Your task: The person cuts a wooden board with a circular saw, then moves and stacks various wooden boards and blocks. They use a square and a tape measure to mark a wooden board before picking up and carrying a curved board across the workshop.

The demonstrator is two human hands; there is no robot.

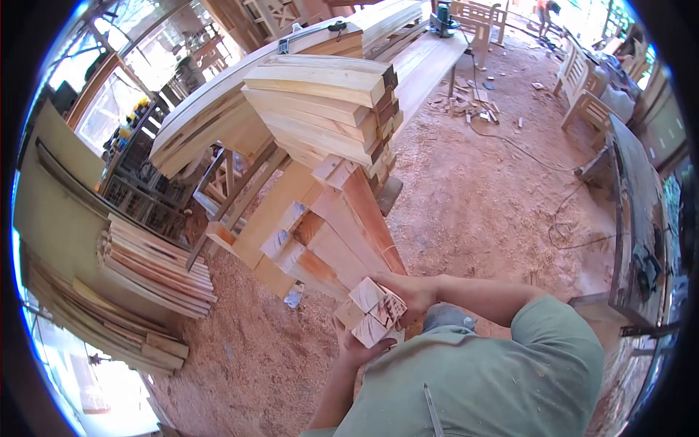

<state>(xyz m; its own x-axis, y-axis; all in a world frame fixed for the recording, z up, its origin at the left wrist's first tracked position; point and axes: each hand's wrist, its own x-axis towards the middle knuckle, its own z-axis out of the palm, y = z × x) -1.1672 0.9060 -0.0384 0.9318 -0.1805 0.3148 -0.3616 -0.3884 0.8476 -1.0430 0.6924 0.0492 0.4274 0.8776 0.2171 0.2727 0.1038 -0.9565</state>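
Observation:
Close to my body I hold a bundle of squared wooden pieces (370,315), their sawn ends facing up towards me and some dark marks on the end grain. My left hand (356,345) wraps the bundle from the lower left. On the upper right, my right hand (409,293) grips its side, with the fingers partly hidden behind the wood. Just beyond my hands, long squared wooden posts (342,240) lie side by side and run away from me. Past them rises a stack of thick pale boards (320,102).
Long curved planks (211,109) lie on the bench behind the stack. A power tool (442,22) sits on a plank at the back. Stacked slats (156,266) lean at the left. Cable (520,149) and wood scraps (473,105) lie on the sawdust floor. Another person (545,14) bends far off.

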